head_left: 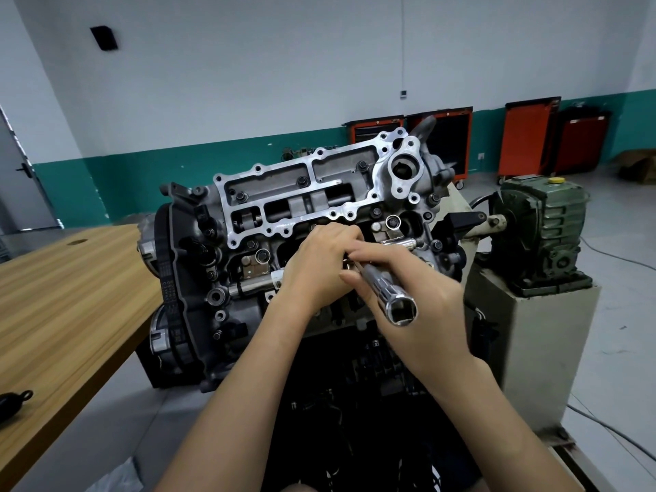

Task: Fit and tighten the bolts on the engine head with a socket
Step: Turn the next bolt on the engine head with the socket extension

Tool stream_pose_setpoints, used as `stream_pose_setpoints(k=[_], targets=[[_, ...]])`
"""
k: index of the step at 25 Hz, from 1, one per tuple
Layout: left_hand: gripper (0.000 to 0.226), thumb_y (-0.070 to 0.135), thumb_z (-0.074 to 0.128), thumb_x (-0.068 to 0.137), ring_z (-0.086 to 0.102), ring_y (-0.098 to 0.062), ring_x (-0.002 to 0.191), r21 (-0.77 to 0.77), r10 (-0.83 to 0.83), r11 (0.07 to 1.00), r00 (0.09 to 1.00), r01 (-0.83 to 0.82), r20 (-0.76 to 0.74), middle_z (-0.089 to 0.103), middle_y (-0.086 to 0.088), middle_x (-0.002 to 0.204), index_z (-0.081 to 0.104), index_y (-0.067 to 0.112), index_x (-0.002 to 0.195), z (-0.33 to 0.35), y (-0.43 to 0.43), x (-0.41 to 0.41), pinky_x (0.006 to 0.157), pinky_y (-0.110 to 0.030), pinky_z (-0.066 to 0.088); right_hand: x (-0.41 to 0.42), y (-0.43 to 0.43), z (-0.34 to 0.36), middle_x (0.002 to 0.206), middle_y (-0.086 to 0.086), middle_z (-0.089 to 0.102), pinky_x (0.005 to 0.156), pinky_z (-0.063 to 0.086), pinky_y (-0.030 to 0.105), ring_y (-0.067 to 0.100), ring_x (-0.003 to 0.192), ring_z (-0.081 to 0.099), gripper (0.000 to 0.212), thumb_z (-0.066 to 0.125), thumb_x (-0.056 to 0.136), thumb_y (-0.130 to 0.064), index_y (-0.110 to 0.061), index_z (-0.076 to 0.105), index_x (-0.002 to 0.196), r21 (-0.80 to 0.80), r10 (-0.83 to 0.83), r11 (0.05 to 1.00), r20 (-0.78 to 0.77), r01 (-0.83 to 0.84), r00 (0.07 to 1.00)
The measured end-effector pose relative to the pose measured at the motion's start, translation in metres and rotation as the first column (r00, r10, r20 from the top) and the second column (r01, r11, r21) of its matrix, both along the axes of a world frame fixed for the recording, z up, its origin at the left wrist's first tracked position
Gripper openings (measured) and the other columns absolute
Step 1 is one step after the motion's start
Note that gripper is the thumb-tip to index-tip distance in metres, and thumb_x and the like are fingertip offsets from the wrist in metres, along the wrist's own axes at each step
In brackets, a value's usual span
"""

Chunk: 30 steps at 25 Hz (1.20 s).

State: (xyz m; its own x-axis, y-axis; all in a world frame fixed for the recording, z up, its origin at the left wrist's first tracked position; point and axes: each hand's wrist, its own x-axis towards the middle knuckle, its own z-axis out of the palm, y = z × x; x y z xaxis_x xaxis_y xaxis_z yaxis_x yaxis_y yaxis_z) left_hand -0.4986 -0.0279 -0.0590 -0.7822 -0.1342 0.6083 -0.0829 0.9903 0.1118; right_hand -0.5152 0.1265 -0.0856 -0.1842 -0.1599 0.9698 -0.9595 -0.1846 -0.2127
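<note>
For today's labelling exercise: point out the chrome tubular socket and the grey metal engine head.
chrome tubular socket (381, 289): head view, on its shaft.
grey metal engine head (273, 181): head view, upper recessed panel.

Lit brightly and evenly from overhead, cool in tone, with soft shadow only beneath the engine head (294, 204) and in its recesses. Flared to white glints along the chrome socket (381, 289) and the head's machined rim. Bowed by the wide lens toward the edges, bending the table (53, 296) and back wall (248, 83), and softened at the lower corners.
</note>
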Motion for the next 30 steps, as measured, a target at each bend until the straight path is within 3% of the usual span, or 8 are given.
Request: stream_pose_setpoints(k=[2, 8, 10, 13, 17, 22, 27, 30], targets=[[0.008, 0.024, 0.054, 0.081, 0.039, -0.009, 0.084, 0.031, 0.018, 0.999, 1.000, -0.018, -0.005, 0.046, 0.015, 0.081, 0.054, 0.019, 0.088, 0.0000, 0.0006, -0.0004, 0.071, -0.023, 0.031, 0.0034, -0.0023, -0.0031, 0.115, 0.012, 0.067, 0.094, 0.051, 0.028, 0.019, 0.107, 0.065, 0.033, 0.066, 0.080, 0.017, 0.007, 0.064, 0.112, 0.083, 0.071, 0.994, -0.018, -0.069, 0.997], [0.015, 0.025, 0.049, 0.080, 0.039, -0.011, 0.085, -0.044, -0.001, 0.999, 1.000, 0.001, -0.008, 0.052, 0.008, 0.088, 0.055, 0.016, 0.091, 0.0021, 0.0028, 0.0026, 0.065, -0.021, 0.020, -0.0012, -0.0001, -0.0009, 0.083, 0.006, 0.073, 0.068, 0.053, 0.023, 0.016, 0.069, 0.068, 0.029, 0.082, 0.072, 0.003, 0.002, 0.071, 0.099, -0.024, -0.061, 0.998, 0.015, 0.061, 0.998], [0.014, 0.024, 0.049, 0.079, 0.040, -0.012, 0.087, -0.013, 0.013, 1.000, 1.000, -0.013, 0.019, 0.049, 0.011, 0.087, 0.054, 0.017, 0.090, 0.0021, 0.0016, 0.0019, 0.065, -0.023, 0.024, 0.0020, -0.0015, -0.0017, 0.093, 0.008, 0.073, 0.074, 0.054, 0.028, 0.019, 0.079, 0.070, 0.026, 0.078, 0.077, 0.002, 0.003, 0.069, 0.102, -0.004, -0.023, 1.000, 0.007, 0.023, 1.000], [0.009, 0.030, 0.051, 0.082, 0.042, -0.012, 0.085, 0.036, 0.007, 0.999, 1.000, -0.006, -0.012, 0.047, 0.013, 0.081, 0.050, 0.021, 0.084, 0.0008, 0.0024, 0.0031, 0.066, -0.023, 0.032, 0.0048, -0.0036, -0.0031, 0.109, 0.011, 0.069, 0.088, 0.053, 0.030, 0.017, 0.100, 0.067, 0.031, 0.068, 0.078, 0.017, 0.007, 0.066, 0.107, 0.079, 0.028, 0.997, -0.049, -0.024, 0.998], [0.014, 0.026, 0.048, 0.081, 0.042, -0.013, 0.087, -0.035, 0.007, 0.999, 1.000, -0.008, -0.017, 0.054, 0.006, 0.088, 0.054, 0.016, 0.089, 0.0008, 0.0023, 0.0001, 0.067, -0.022, 0.022, -0.0013, 0.0009, 0.0022, 0.082, 0.011, 0.072, 0.067, 0.053, 0.027, 0.021, 0.071, 0.069, 0.027, 0.082, 0.073, 0.002, 0.002, 0.071, 0.098, -0.006, -0.039, 0.999, 0.001, 0.039, 0.999], [0.010, 0.022, 0.053, 0.079, 0.042, -0.011, 0.087, 0.030, 0.024, 0.999, 1.000, -0.024, -0.010, 0.047, 0.015, 0.083, 0.054, 0.021, 0.089, -0.0004, 0.0003, -0.0002, 0.067, -0.021, 0.027, 0.0036, -0.0026, -0.0034, 0.114, 0.013, 0.068, 0.090, 0.054, 0.032, 0.020, 0.104, 0.067, 0.034, 0.066, 0.079, 0.020, 0.008, 0.065, 0.111, 0.080, 0.056, 0.995, -0.004, -0.056, 0.998], [0.012, 0.025, 0.054, 0.083, 0.042, -0.013, 0.086, -0.052, 0.011, 0.999, 1.000, -0.012, -0.022, 0.054, 0.006, 0.090, 0.054, 0.016, 0.090, -0.0001, 0.0015, 0.0011, 0.068, -0.021, 0.023, -0.0010, -0.0004, 0.0024, 0.080, 0.006, 0.073, 0.067, 0.052, 0.016, 0.011, 0.068, 0.066, 0.029, 0.083, 0.071, 0.001, 0.002, 0.072, 0.097, -0.035, -0.061, 0.997, 0.015, 0.062, 0.998], [0.011, 0.021, 0.056, 0.081, 0.043, -0.014, 0.087, -0.022, 0.012, 1.000, 1.000, -0.012, -0.019, 0.052, 0.008, 0.088, 0.054, 0.017, 0.090, -0.0011, 0.0002, 0.0007, 0.066, -0.020, 0.025, 0.0007, -0.0003, 0.0003, 0.097, 0.009, 0.072, 0.076, 0.055, 0.025, 0.019, 0.083, 0.070, 0.027, 0.078, 0.076, 0.004, 0.005, 0.069, 0.102, -0.019, -0.018, 1.000, 0.007, 0.018, 1.000]])
